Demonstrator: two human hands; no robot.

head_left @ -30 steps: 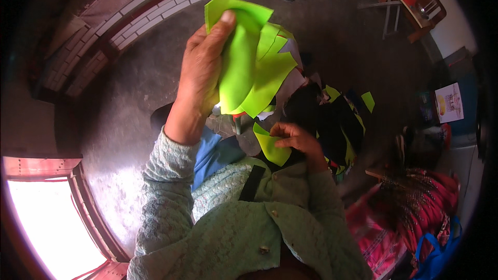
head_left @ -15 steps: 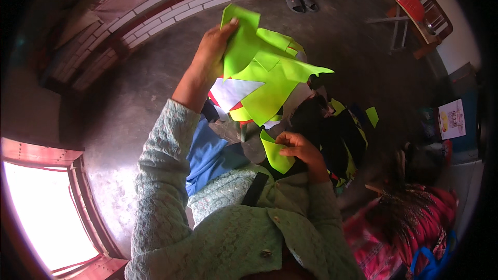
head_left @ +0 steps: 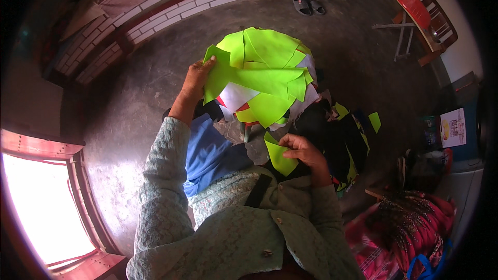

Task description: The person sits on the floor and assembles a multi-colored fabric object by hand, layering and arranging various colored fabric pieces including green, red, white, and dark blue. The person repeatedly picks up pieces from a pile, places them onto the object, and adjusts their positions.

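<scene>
My left hand [head_left: 196, 79] is closed on the left end of a neon yellow-green fabric piece [head_left: 259, 80], thumb on top. That piece stretches to the right across a pile of neon cloth pieces [head_left: 272, 46] on a raised support that is mostly hidden. White cloth [head_left: 236, 95] with red edges shows under the neon layers. Nearer to me, my right hand [head_left: 307, 154] pinches a small neon fabric piece [head_left: 279, 156] between thumb and fingers, above my lap. Blue cloth [head_left: 207, 150] lies beside my left forearm.
Dark cloth with neon scraps [head_left: 347, 145] is heaped at the right. A loose neon scrap [head_left: 374, 122] lies beyond it. Sandals [head_left: 307, 5] rest on the far floor. A red chair [head_left: 410, 5] stands far right, and pink patterned fabric [head_left: 404, 223] is at the near right.
My left hand has come down and slightly left. The neon piece it holds, raised before, now stretches low over the pile. My right hand keeps its small piece almost in place.
</scene>
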